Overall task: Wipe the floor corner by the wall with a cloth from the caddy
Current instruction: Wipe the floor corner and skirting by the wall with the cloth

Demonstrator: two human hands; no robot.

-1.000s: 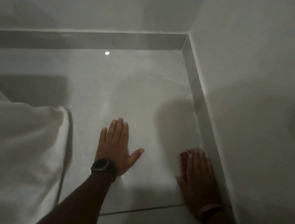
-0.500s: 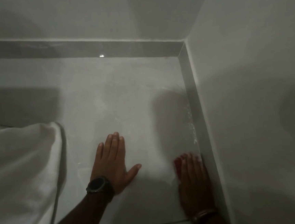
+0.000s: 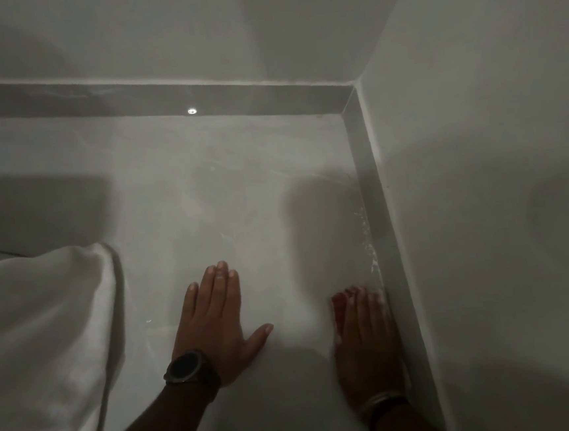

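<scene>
My right hand (image 3: 368, 342) lies flat on a red cloth (image 3: 337, 305), pressing it onto the pale floor tile right against the grey skirting (image 3: 375, 207) of the right wall. Only a red edge of the cloth shows past my fingertips and along the left side of the hand. My left hand (image 3: 216, 321), with a dark watch on the wrist, rests palm down with fingers spread on the bare floor (image 3: 206, 205) to the left. The floor corner (image 3: 348, 110) where the two skirtings meet lies farther ahead. Wet streaks glint along the right skirting. No caddy is in view.
White fabric (image 3: 39, 340) hangs down at the left and covers that part of the floor. A small bright spot (image 3: 192, 111) reflects on the far skirting. White walls close the space ahead and to the right. A tile joint runs across the floor near my wrists.
My right hand with the cloth has slid a little back along the right skirting, leaving wet marks ahead of it. The left hand stays planted; the view has shifted slightly.
</scene>
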